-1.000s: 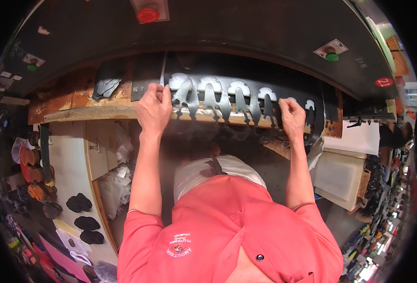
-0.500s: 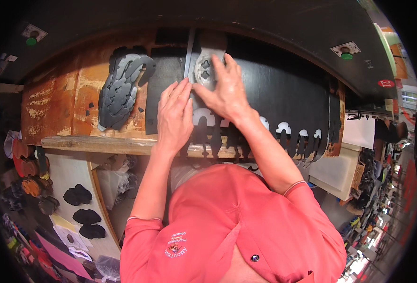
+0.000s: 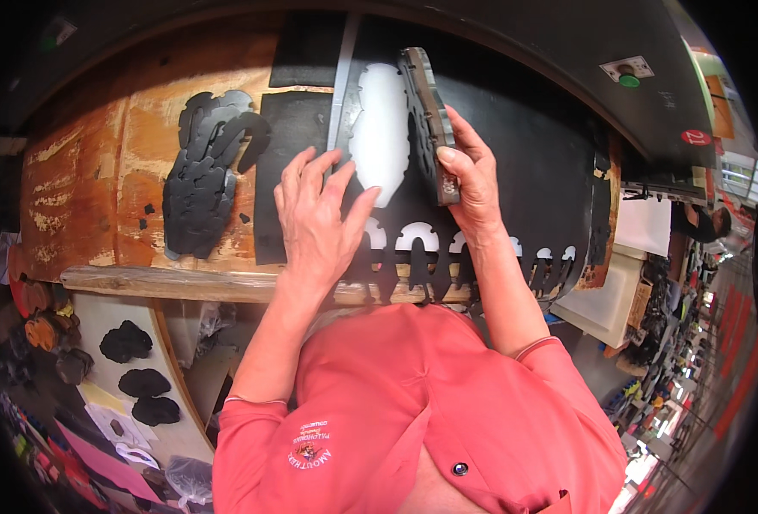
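Observation:
My right hand (image 3: pixel 473 184) grips a metal cutting die (image 3: pixel 430 120), a long, sole-shaped block with a thick edge. It is tilted up on its side above a black sheet (image 3: pixel 516 137), and its inner face looks dark. Beside it, a sole-shaped opening (image 3: pixel 381 133) in the sheet shows white underneath. My left hand (image 3: pixel 315 210) holds nothing; its fingers are spread, with the thumb by the lower end of the opening. Just beyond the fingertips runs a grey metal strip (image 3: pixel 342 86) along the sheet's left edge.
On the worn wooden board (image 3: pixel 71 188) at left lies a pile of black cut pieces (image 3: pixel 203 184). Cut arches line the sheet's near edge above a wooden rail (image 3: pixel 173 283). Overhead, a dark machine beam carries a green button (image 3: pixel 628 80). A person (image 3: pixel 704 224) is at far right.
The die lay flat on the sheet under my right hand; now that hand has lifted and tilted it rightward, baring the white opening. My left hand's fingers have spread apart.

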A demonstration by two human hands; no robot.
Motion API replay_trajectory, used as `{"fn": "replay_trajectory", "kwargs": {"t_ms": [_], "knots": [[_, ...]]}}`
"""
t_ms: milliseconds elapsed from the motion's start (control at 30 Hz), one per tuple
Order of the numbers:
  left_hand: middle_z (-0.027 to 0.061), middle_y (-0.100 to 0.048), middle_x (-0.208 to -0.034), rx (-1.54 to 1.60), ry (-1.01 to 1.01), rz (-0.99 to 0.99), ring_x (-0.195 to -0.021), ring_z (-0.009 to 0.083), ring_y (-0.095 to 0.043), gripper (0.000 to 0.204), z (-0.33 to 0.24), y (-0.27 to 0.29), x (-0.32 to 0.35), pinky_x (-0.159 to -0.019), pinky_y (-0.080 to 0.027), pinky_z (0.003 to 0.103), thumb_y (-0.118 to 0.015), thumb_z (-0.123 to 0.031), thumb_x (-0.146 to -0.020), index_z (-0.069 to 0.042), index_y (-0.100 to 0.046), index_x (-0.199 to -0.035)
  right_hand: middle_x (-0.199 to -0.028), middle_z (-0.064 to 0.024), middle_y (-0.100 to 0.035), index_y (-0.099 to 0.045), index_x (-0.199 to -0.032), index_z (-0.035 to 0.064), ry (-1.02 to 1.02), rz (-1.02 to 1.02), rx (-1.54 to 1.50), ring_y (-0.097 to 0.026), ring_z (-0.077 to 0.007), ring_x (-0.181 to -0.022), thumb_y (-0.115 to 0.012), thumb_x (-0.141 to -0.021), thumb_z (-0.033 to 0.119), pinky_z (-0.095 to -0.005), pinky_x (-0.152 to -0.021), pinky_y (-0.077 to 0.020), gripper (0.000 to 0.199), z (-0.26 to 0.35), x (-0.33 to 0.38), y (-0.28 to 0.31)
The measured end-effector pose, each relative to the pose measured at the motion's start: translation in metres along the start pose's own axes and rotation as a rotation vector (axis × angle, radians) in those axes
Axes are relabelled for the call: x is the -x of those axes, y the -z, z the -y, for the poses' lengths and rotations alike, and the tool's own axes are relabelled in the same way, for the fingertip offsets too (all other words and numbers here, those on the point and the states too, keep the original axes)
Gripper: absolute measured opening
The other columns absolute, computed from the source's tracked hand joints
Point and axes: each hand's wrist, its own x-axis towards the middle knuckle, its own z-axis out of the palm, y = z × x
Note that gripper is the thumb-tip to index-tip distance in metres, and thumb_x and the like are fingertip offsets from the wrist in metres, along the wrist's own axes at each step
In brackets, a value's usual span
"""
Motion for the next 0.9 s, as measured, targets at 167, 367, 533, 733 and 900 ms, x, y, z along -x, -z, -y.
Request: {"fn": "replay_trajectory", "kwargs": {"t_ms": [167,367,533,733,900], "knots": [[0.0159,-0.075,-0.101,0.612,0.263,0.22,-0.089,0.0275,-0.073,0.042,-0.038,-0.026,-0.035,-0.082,-0.059,0.039,-0.089,-0.027,-0.087,0.002,-0.07,-0.111,-0.139,-0.0129,-0.064,-0.053,-0.154,-0.0023,-0.028,-0.018,-0.047,-0.064,-0.0181,-0.12,-0.08,-0.091,0.017,-0.0323,-0.105,-0.0513,0.071,-0.003,-0.001,0.003],[0.009,-0.077,-0.102,0.955,0.515,0.324,-0.09,0.0137,-0.072,0.032,-0.037,-0.039,-0.035,-0.079,-0.06,0.029,-0.08,-0.02,-0.098,0.003,-0.072,-0.12,-0.137,-0.0138,-0.066,-0.053,-0.153,-0.0031,-0.03,0.027,-0.059,-0.066,-0.0183,-0.117,-0.08,-0.092,0.02,-0.0326,-0.102,-0.0536,0.071,0.002,-0.001,0.007],[0.005,-0.077,-0.101,0.822,0.595,0.184,-0.082,0.0088,-0.07,0.023,-0.024,-0.024,-0.023,-0.07,-0.06,0.025,-0.072,-0.015,-0.105,0.003,-0.077,-0.119,-0.133,-0.0118,-0.069,-0.055,-0.151,-0.0052,-0.034,-0.006,-0.101,-0.068,-0.0153,-0.109,-0.08,-0.091,0.014,-0.0296,-0.096,-0.0555,0.067,-0.001,-0.002,0.005],[0.0033,-0.077,-0.093,0.589,0.544,-0.053,-0.077,0.0084,-0.072,0.018,0.006,0.013,-0.004,-0.066,-0.057,0.023,-0.067,-0.01,-0.107,0.003,-0.076,-0.117,-0.137,-0.0129,-0.066,-0.052,-0.152,-0.0079,0.002,0.02,-0.035,-0.064,-0.0151,-0.119,-0.08,-0.091,0.017,-0.0275,-0.103,-0.0499,0.072,0.0,-0.002,0.002],[0.0021,-0.073,-0.095,0.595,0.634,-0.25,-0.077,0.0078,-0.07,0.02,0.032,0.055,0.015,-0.067,-0.061,0.024,-0.065,-0.012,-0.109,0.002,-0.074,-0.119,-0.137,-0.0121,-0.066,-0.052,-0.152,-0.0078,0.011,0.025,-0.01,-0.063,-0.0136,-0.117,-0.079,-0.092,0.019,-0.0257,-0.101,-0.0489,0.071,-0.002,-0.003,0.005]]}}
